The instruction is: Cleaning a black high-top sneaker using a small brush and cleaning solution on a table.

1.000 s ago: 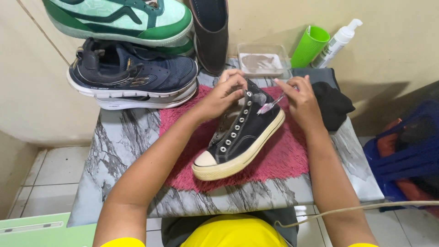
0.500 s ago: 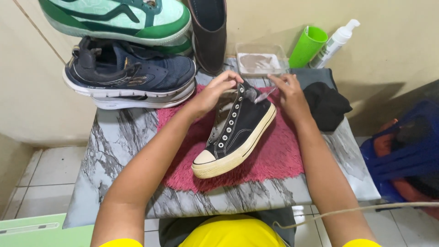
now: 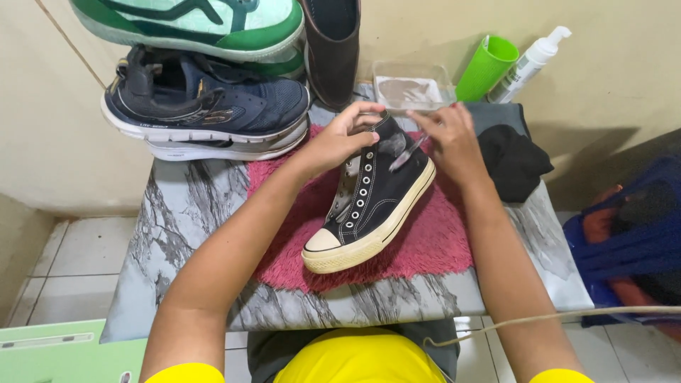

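A person in a yellow top leans over a marble-patterned counter (image 3: 184,213), both bare forearms reaching away from the camera. Near the middle of the counter a black high-top sneaker (image 3: 372,195) with a cream sole and white toe cap lies on a pink shaggy mat (image 3: 433,245), its toe pointing toward the near left. The left hand (image 3: 339,140) curls over the sneaker's far collar, fingers wrapped around the heel end and holding it steady. The right hand (image 3: 448,138) pinches a small brush (image 3: 403,157), blurred, whose head rests against the upper side of the shoe. Just right of that hand a crumpled black cloth (image 3: 514,162) sits on the counter. Farther back, a clear plastic tub (image 3: 413,86) holding murky liquid stands beyond the sneaker, with a green cup (image 3: 486,67) and a white pump bottle (image 3: 528,62) to its right against the wall. At the far left a navy running shoe (image 3: 206,103) lies under a green-and-white sneaker (image 3: 198,25), beside a dark brown shoe (image 3: 332,46) standing on end.
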